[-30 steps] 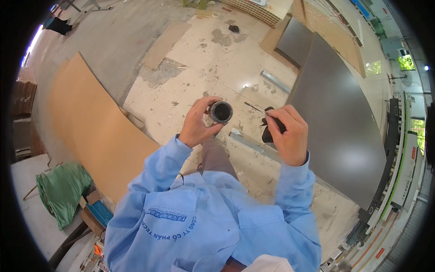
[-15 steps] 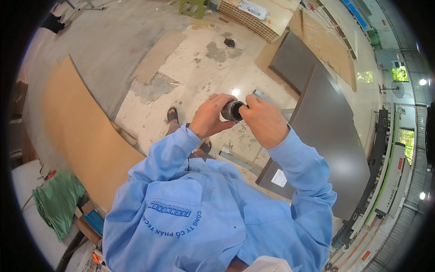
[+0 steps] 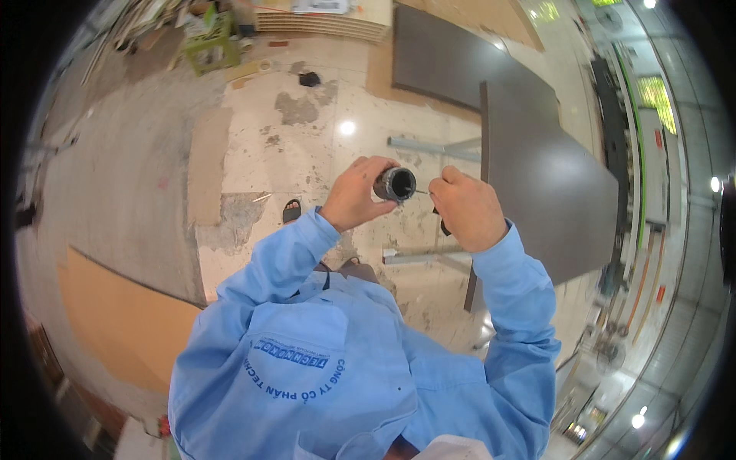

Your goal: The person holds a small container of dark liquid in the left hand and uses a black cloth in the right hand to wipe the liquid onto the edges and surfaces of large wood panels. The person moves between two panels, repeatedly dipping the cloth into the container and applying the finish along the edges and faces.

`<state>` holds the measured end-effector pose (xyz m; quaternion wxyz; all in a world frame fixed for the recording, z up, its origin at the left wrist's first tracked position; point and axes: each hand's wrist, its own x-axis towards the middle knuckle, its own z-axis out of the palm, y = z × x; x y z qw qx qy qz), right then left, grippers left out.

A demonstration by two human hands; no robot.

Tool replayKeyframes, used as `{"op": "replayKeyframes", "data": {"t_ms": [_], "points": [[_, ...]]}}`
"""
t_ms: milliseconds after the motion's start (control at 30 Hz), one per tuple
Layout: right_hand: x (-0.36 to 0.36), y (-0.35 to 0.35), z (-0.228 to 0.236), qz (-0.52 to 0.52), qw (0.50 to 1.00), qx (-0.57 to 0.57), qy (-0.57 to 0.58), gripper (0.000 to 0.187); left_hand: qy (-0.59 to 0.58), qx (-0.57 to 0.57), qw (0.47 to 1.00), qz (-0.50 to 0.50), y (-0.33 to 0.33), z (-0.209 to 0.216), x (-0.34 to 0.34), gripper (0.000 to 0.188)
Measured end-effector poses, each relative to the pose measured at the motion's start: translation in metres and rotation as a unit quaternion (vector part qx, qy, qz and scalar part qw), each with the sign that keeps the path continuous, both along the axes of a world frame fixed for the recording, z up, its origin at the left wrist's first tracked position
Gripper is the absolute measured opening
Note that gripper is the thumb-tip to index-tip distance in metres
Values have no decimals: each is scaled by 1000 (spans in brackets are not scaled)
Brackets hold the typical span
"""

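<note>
My left hand (image 3: 354, 196) is wrapped round a small dark cylindrical pot (image 3: 381, 186) with a greyish, smeared rim. Its round mouth is tilted up and toward the right, and the inside looks dark. To the right of it, my right hand (image 3: 471, 213) is closed on a thin rod (image 3: 421, 192), whose tip reaches to the pot's mouth. A black piece shows below the right fingers; whether it belongs to the rod I cannot tell. Both hands are held up in front of my body, above the floor.
Large grey-brown panels (image 3: 548, 184) lie to the right on metal supports (image 3: 418, 146). A tan sheet (image 3: 123, 314) is at the left. Farther off stand a green crate (image 3: 212, 55) and stacked boards (image 3: 322, 27); a black lump (image 3: 309, 79) lies on the stained floor.
My right hand has moved back to the right from the pot's mouth, so the thin rod now shows between them. The left hand keeps its hold. The whole view has turned.
</note>
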<state>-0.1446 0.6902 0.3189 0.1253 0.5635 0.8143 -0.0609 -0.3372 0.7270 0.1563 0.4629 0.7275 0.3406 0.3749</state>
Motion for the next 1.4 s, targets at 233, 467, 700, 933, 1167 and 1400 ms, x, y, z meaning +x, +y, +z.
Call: {"op": "replayKeyframes", "data": {"t_ms": [233,467,700,933,1167,1400], "points": [[8,-21,6,-101,991,81,39,12,-2,-4,995,-100,25,5,15,63],[21,-84,1,-206,966,145,55,11,3,11,981,-193,11,9,43,61],[26,-133,-3,-252,949,179,53,12,16,6,964,-264,-5,17,81,61],[51,-116,-8,-362,913,189,9,18,-4,-8,935,-353,35,11,138,64],[66,-51,-8,-438,888,137,-35,24,-31,-9,905,-424,109,6,187,61],[62,-3,-2,-541,831,86,-96,21,-10,-48,873,-486,155,4,211,61]]}}
